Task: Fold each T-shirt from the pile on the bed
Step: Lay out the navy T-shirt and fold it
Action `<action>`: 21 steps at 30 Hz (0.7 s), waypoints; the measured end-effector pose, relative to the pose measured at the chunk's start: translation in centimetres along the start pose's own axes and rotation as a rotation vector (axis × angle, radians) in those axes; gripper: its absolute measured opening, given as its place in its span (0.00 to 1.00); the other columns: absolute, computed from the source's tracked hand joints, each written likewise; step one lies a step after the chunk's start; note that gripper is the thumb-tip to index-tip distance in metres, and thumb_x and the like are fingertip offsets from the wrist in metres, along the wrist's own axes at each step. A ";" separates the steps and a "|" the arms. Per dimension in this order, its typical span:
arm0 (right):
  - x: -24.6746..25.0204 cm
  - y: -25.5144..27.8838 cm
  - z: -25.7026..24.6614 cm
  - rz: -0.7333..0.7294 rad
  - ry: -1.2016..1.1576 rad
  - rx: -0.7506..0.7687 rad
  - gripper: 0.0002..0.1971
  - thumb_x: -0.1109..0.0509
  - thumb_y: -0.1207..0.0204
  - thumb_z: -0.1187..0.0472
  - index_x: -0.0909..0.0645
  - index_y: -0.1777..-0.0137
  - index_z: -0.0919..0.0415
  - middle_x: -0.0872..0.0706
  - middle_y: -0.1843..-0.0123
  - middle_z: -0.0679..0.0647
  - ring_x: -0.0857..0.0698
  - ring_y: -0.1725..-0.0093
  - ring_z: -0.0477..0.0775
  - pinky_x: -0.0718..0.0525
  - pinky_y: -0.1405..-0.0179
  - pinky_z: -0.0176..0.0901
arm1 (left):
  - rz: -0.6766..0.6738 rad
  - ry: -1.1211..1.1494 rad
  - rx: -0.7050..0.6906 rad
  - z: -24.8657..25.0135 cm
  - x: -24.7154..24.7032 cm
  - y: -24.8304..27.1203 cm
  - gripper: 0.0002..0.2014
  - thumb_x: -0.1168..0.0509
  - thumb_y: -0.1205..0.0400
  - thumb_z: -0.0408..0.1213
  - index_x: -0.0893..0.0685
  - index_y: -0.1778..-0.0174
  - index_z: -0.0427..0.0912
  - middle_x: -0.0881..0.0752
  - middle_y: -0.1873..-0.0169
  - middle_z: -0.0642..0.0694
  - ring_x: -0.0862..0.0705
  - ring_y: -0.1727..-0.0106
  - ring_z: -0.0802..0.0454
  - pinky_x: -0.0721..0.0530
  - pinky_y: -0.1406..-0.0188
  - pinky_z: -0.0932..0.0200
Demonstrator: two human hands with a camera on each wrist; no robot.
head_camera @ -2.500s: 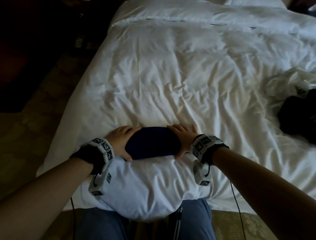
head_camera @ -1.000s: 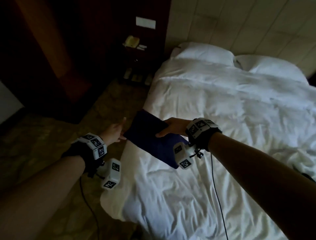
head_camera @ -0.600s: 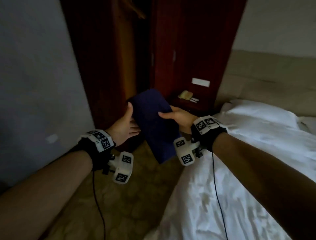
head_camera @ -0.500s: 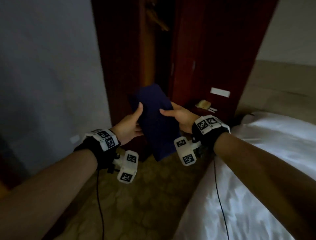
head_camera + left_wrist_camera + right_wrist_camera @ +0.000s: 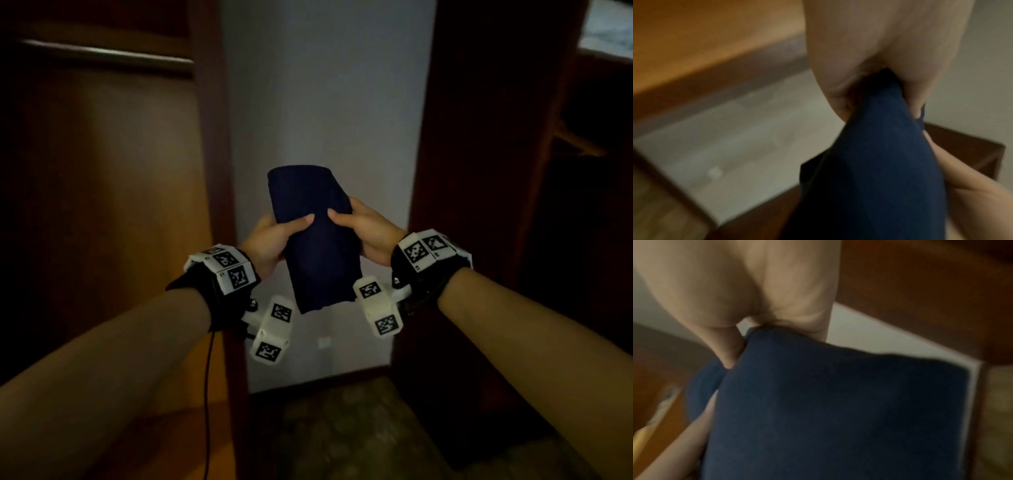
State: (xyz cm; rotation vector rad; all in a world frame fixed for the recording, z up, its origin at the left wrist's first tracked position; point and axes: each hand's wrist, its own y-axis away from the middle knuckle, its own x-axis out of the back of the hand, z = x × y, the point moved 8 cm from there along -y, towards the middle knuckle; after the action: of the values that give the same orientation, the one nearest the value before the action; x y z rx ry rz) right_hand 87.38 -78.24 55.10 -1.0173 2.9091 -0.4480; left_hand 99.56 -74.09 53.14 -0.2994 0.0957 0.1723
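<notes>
Fingers of the left hand (image 5: 270,236) are curled round the left edge of the folded navy-blue cotton T-shirt (image 5: 315,240), thumb pressed on its near face; fingers of the right hand (image 5: 366,233) are wrapped behind the right edge, thumb likewise laid on the front. Both grasps are confirmed in the wrist views: cloth is pinched between thumb and palm on the left (image 5: 869,65) and on the right (image 5: 766,296).

The shirt is held in the air at chest height as a compact upright rectangle, its top edge rounded, its lower edge hanging free between the two wrist-worn marker blocks (image 5: 274,329). No surface is touched by it.

Change noted — 2.5 s ago the same bundle was pressed flat on the white bedding; 1.0 s ago it was lifted by the right hand alone, and by 0.5 s ago the left hand had joined. The bed is now out of view; a pale wall (image 5: 325,102) between dark wooden wardrobe panels (image 5: 102,205) is faced instead, a metal rail (image 5: 106,54) visible at far left.

Judgement: folding of this shirt appears complete, and it is being carried away for storage — probably towards the wardrobe. The remaining pile cannot be assessed from these views.
</notes>
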 end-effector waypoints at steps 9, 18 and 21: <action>-17.7 -14.9 -3.7 -0.340 0.076 0.260 0.42 0.32 0.22 0.68 0.51 0.18 0.40 0.35 0.21 0.45 0.29 0.25 0.47 0.24 0.28 0.49 | 0.235 -0.062 -0.225 10.1 20.0 -3.8 0.14 0.35 0.17 0.33 0.22 0.36 0.49 0.14 0.43 0.47 0.12 0.45 0.49 0.12 0.52 0.52; -31.7 -27.8 -11.1 -0.356 0.116 0.527 0.32 0.34 0.25 0.77 0.31 0.25 0.49 0.24 0.30 0.48 0.21 0.33 0.48 0.18 0.36 0.41 | 0.254 -0.078 -0.470 20.0 36.5 -8.3 0.27 0.35 0.18 0.30 0.31 0.23 0.50 0.17 0.36 0.46 0.14 0.41 0.49 0.12 0.50 0.53; -35.2 -32.1 -14.3 -0.335 0.119 0.570 0.33 0.35 0.25 0.79 0.30 0.25 0.51 0.24 0.28 0.53 0.20 0.33 0.52 0.16 0.38 0.42 | 0.237 -0.091 -0.568 24.5 40.9 -10.3 0.33 0.35 0.18 0.28 0.37 0.20 0.53 0.19 0.34 0.47 0.15 0.41 0.51 0.11 0.53 0.56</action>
State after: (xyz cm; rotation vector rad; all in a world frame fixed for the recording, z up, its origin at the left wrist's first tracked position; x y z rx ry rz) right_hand 132.78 -76.80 75.29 -1.3889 2.4376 -1.2935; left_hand 143.18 -70.06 74.51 -0.8463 -0.0114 0.4495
